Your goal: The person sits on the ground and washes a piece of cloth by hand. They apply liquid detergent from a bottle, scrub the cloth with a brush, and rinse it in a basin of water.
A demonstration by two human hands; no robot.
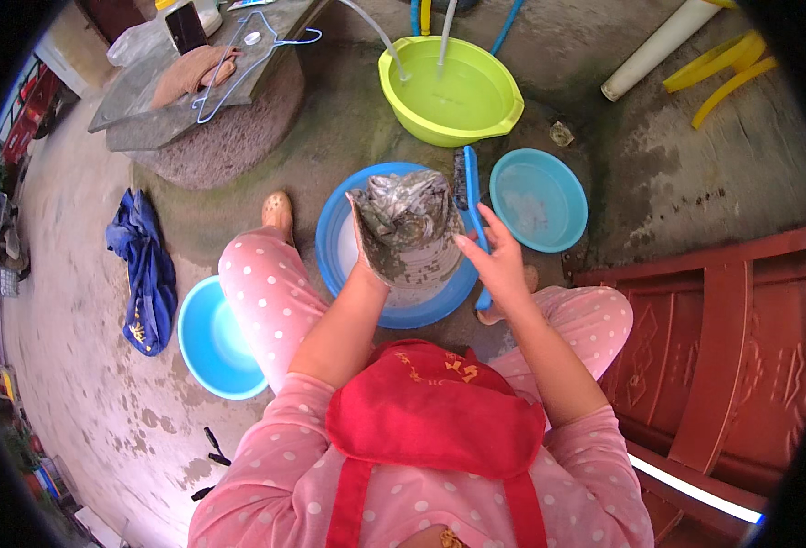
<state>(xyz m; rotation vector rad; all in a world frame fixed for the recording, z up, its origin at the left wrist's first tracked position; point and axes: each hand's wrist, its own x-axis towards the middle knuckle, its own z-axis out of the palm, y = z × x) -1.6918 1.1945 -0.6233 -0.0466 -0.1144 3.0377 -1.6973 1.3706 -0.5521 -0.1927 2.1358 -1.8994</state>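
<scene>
A camouflage cap (pixel 413 229) is held over a blue basin (pixel 417 316) with whitish, sudsy water in it. My left hand (pixel 369 268) grips the cap from its left side, most of the fingers hidden behind or inside it. In my right hand (pixel 495 257) is a scrub brush with a long blue handle (pixel 472 181). Its dark bristles (pixel 459 175) face left, beside the cap's right side. The right fingertips are close to the brim; whether they touch it I cannot tell.
A teal basin (pixel 555 245) with cloudy water stands at right, beyond it a yellow-green basin (pixel 437 135) fed by hoses. At left are a light-blue basin (pixel 225 342) and a dark-blue cloth (pixel 144 274). A hanger (pixel 269 44) lies on a stone slab (pixel 125 120). A red door (pixel 711 342) is at right.
</scene>
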